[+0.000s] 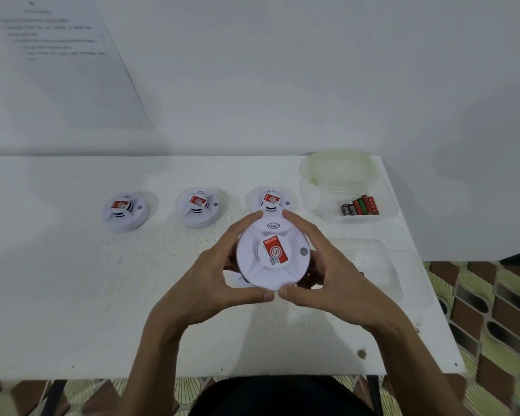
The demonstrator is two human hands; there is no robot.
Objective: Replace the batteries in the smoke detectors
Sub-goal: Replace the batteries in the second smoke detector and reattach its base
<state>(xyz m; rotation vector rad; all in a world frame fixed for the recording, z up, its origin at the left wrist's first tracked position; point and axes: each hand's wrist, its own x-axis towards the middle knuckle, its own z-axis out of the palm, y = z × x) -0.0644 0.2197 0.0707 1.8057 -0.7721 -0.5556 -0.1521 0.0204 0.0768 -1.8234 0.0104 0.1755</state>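
Note:
A round white smoke detector with a red label is held above the white table, face up toward me. My left hand grips its left rim, thumb at the near edge and fingers curled over the far edge. My right hand grips the right rim the same way. Three more white detectors stand in a row behind: one at the left, one in the middle, one on the right, partly hidden by the held one. Several batteries lie in a clear tub.
A clear lid lies at the table's back right corner. Another clear container sits to the right of my right hand. A printed sheet hangs on the wall at the left. The table's right edge borders patterned floor.

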